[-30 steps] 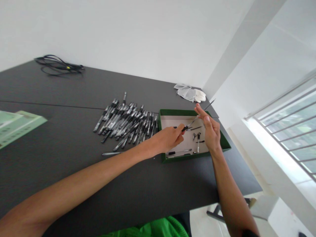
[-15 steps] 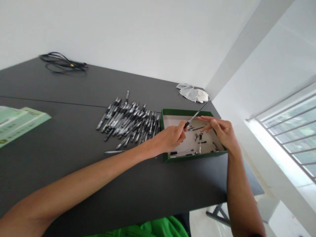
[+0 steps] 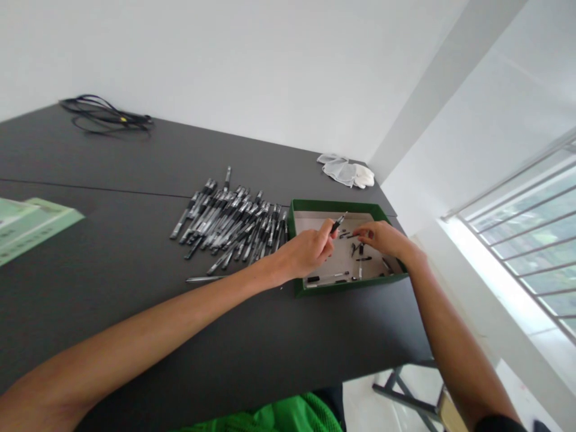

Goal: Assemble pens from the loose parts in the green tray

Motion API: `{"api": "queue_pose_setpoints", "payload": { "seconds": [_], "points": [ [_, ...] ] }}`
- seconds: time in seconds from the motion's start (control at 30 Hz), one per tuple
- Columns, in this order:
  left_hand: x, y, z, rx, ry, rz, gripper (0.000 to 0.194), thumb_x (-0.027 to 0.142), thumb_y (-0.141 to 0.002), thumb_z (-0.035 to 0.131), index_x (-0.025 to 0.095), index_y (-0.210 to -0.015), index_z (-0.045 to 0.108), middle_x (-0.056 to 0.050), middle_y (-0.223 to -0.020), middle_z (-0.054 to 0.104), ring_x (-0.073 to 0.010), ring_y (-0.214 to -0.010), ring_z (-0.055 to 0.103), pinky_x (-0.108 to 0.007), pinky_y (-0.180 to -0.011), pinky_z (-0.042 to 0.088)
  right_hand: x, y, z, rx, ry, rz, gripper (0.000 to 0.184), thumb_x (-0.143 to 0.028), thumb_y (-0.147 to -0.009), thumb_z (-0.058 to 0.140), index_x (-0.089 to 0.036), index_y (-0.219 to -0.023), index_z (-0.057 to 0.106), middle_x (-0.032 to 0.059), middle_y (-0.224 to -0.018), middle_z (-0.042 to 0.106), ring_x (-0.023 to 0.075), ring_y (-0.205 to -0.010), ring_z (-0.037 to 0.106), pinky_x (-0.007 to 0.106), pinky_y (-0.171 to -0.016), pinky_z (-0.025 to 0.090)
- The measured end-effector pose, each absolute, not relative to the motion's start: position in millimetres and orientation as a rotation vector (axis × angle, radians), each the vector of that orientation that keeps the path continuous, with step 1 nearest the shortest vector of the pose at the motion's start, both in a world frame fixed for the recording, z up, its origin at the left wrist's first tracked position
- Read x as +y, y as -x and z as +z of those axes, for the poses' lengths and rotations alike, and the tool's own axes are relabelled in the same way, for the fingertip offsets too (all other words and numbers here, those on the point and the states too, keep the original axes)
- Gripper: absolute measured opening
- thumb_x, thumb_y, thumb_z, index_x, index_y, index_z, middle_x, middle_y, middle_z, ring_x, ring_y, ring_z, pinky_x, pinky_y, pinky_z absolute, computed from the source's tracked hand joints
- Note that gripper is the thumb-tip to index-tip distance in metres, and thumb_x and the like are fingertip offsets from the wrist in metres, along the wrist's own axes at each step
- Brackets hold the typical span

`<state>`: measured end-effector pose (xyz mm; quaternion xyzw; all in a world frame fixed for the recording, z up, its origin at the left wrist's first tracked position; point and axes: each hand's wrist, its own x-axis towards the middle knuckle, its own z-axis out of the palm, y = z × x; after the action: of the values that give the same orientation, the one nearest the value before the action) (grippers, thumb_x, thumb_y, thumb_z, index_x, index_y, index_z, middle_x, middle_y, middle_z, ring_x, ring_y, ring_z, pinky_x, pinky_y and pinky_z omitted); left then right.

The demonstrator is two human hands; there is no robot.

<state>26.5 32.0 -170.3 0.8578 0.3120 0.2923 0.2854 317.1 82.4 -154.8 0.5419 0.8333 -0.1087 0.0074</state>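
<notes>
My left hand [image 3: 310, 252] is closed round a pen [image 3: 337, 222], with its black grip and pointed tip sticking out past the thumb, over the left part of the green box. Inside that box [image 3: 297, 288], my right hand [image 3: 382, 237] reaches down with bent fingers, and its fingertips meet at a thin dark pen part [image 3: 353, 236]. Several other pen parts, such as a black cap [image 3: 313, 279], lie scattered on the pale box floor. Left of the box is a heap of clear pens with black caps [image 3: 229, 219].
One pen [image 3: 203, 279] lies apart in front of the heap. White gloves [image 3: 344, 172] rest at the back right, by the wall. A coiled black cable [image 3: 105, 114] sits at the back left, and pale green boxes [image 3: 40, 222] stand at the left edge.
The long clear piece that stuck out from my left hand no longer shows; only a short black tip does. My right hand has gone from spread fingers down to the pen parts.
</notes>
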Motion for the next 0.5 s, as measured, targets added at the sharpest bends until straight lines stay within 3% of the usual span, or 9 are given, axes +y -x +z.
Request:
{"api": "queue_pose_setpoints", "payload": {
  "seconds": [0.2,0.5],
  "points": [
    [32,-27,-170,0.856,-2.307,0.762,0.018,0.019,-0.103,0.033,0.017,-0.115,0.046,-0.004,-0.079,0.072,-0.0176,-0.070,0.070,-0.027,-0.069,0.050,90,-307,-167,2.557,-1.472,-0.471,0.030,-0.017,-0.085,0.069,-0.022,-0.113,0.078,0.0057,-0.105,0.078,0.0201,-0.084,0.070,0.029,-0.079,0.052],
    [32,-26,-172,0.806,-2.296,0.806,0.014,0.016,-0.101,0.035,0.017,-0.112,0.043,-0.005,-0.082,0.073,-0.0167,-0.070,0.070,-0.027,-0.071,0.050,91,-330,-163,2.515,-1.636,-0.318,0.026,-0.018,-0.091,0.065,-0.019,-0.115,0.077,0.0098,-0.109,0.078,0.0223,-0.096,0.072,0.030,-0.088,0.053]
  ]
}}
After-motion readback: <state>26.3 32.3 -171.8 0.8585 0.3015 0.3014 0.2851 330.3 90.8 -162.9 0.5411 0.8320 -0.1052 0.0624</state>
